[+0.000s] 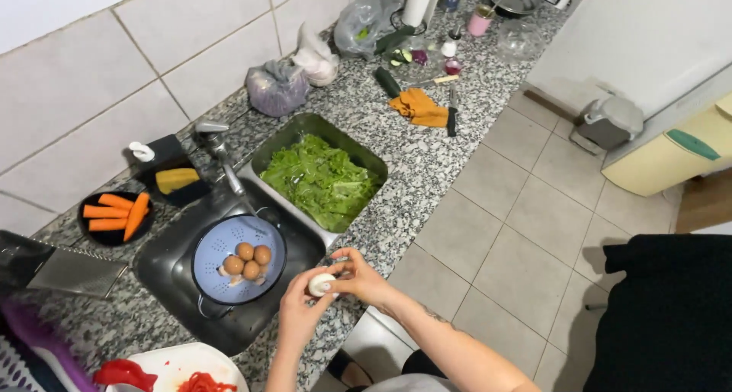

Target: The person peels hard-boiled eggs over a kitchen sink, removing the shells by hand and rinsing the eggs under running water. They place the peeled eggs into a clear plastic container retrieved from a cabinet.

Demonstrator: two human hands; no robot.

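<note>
Egg [321, 284], pale and partly peeled, sits between both hands over the near edge of the granite counter [427, 159], just right of the sink [171, 274]. Left hand [300, 314] cups it from below w/ fingers curled round its near side; right hand [360, 276] grips it from the right, fingertips [335, 285] pressed on the shell. Both hands grasping the egg, neither loose.

Just left of the hands, a pale blue colander [216, 247] rests in the sink w/ four brown eggs [247, 260] in it, plus bits of shell. Tap [221, 154] stands at the far side of the sink. Right of the colander, a metal tub [278, 144] holds green lettuce [324, 180].

Far left: black bowl [88, 232] w/ peeled carrots [118, 213]; grater [72, 271] lies nearer. Sponge holder [169, 149] w/ yellow sponge [176, 179] beside the tap. Near left corner: white plate [171, 360] w/ red pieces [200, 383].

Far along the counter: orange cloth [419, 107], knife [452, 111], cucumber [386, 81], plastic bags [278, 87], paper roll [419, 1]. Floor on the right is tiled; small grey bin [610, 121] by the far wall.
</note>
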